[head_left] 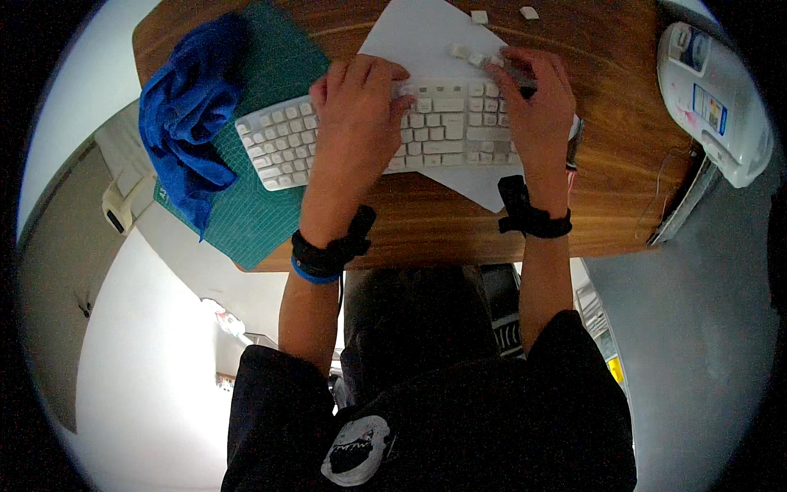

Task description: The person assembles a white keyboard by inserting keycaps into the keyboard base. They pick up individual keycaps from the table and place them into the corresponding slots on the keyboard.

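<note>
A white keyboard [283, 135] lies across the table in front of me, part of it covered by my left hand. My left hand [357, 107] is bent over its upper edge, thumb on the key side and fingers curled at the back. My right hand [541, 94] reaches over the keyboard's right end. Its thumb and index finger close around a small white keycap [496, 61] just beyond the upper edge. Two more loose keycaps [459, 51] rest beside it on a white sheet [410, 33]. Greyer patches [492, 149] show among the keys near my right wrist.
On the left, a crumpled blue cloth [184, 115] lies on a green cutting mat [266, 217]. Two loose white pieces [479, 16] lie at the far side of the wooden table [607, 164]. A whitish plastic container [713, 98] with a blue label stands at the right edge.
</note>
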{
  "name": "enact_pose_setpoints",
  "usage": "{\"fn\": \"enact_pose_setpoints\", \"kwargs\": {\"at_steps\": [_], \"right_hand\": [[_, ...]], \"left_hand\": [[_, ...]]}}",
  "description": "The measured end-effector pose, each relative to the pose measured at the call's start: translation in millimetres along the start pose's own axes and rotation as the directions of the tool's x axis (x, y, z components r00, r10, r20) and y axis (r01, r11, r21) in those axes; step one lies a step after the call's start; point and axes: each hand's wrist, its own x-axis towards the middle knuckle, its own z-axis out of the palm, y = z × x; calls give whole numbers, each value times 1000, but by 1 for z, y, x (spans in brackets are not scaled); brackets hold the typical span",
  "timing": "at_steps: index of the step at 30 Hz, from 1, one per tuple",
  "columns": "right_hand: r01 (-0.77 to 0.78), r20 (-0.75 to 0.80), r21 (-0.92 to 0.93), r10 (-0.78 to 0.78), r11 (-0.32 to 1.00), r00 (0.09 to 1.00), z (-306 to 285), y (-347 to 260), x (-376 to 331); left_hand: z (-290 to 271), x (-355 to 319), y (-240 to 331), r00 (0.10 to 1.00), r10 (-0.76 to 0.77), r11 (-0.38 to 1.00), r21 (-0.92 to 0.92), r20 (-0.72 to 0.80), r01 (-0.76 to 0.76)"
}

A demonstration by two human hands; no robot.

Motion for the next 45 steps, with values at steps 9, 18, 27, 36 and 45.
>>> {"fn": "enact_pose_setpoints", "kwargs": {"at_steps": [9,18,27,36,45], "right_hand": [[-75,29,34,74,997,997,-8,0,0],[12,-20,52,-11,999,1000,2,-5,17],[-24,-54,74,28,997,998,9,-30,31],[-105,124,-172,127,979,984,0,-6,-1],[-80,83,-138,92,987,992,2,-15,4]], "left_hand": [[-6,8,-6,994,22,998,-62,103,-16],[-17,21,-13,968,-4,986,-163,252,47],[-18,24,-21,955,4,978,-202,296,59],[6,8,12,988,-63,996,74,138,53],[12,-2,18,998,-54,996,65,-18,55]]}}
